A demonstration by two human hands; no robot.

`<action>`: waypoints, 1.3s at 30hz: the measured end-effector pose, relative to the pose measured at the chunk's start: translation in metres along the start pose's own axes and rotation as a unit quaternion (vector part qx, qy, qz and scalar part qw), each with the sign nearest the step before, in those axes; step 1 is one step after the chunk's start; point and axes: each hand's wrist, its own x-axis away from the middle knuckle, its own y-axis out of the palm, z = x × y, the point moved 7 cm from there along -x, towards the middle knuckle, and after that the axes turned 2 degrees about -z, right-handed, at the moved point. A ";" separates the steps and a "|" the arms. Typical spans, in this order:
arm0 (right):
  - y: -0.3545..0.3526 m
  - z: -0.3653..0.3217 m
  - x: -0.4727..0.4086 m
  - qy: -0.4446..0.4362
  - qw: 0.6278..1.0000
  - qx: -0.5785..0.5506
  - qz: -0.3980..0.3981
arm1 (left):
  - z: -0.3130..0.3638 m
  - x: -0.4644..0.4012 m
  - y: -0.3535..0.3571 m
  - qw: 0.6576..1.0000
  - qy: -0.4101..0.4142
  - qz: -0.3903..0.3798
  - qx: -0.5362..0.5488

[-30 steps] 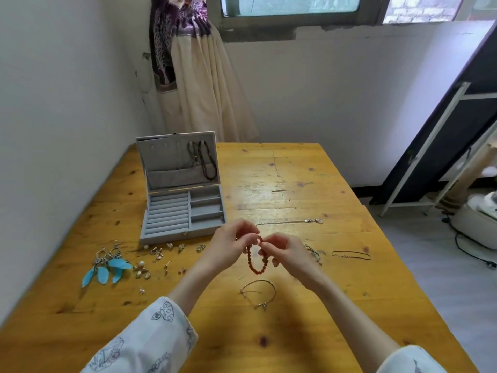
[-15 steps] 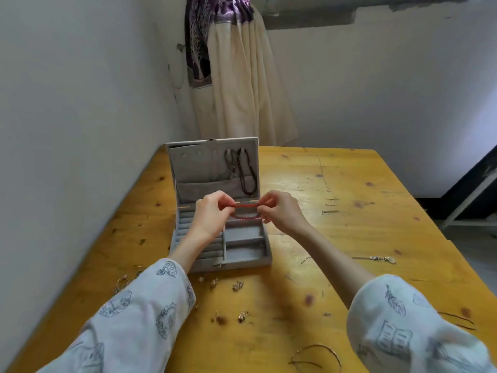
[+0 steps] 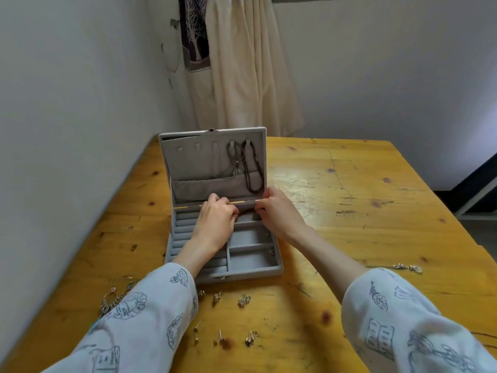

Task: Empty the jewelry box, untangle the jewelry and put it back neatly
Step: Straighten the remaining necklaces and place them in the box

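Observation:
The grey jewelry box [image 3: 279, 268] stands open on the wooden table [image 3: 349, 211], its lid [image 3: 193, 168] upright. Two dark bead necklaces [image 3: 252, 172] hang on hooks inside the lid. My left hand [image 3: 216, 220] and my right hand [image 3: 279, 211] are low over the rear right compartment, close to the hinge. Between their fingertips they pinch a dark red bead bracelet [image 3: 246, 210], stretched flat and mostly hidden by the fingers. The ring rolls on the tray's left side lie partly under my left wrist.
Small earrings and studs [image 3: 243, 301] lie scattered on the table in front of the box. Hoop earrings [image 3: 109, 302] lie at the left, partly under my sleeve. A silver chain with a clasp [image 3: 407, 267] lies at the right. A cream curtain [image 3: 242, 63] hangs behind.
Both hands carried the red bead bracelet from above the table's front to the box and lowered it to the rear right compartment. The view moved closer to the box.

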 end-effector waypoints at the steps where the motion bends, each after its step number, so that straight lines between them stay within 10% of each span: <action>1: -0.001 0.001 0.002 0.007 1.000 -0.017 -0.001 | 0.000 0.001 -0.001 1.000 0.000 -0.003 0.002; 16: -0.057 0.037 0.147 0.132 0.979 -0.154 0.026 | 0.090 0.093 -0.028 0.983 0.031 -0.050 0.173; 35: -0.059 0.088 0.265 0.239 0.967 -0.011 -0.092 | 0.158 0.166 0.026 0.978 0.053 -0.173 0.106; 39: -0.068 0.065 0.256 0.239 0.941 -0.223 -0.086 | 0.157 0.164 0.026 0.967 0.025 -0.212 0.140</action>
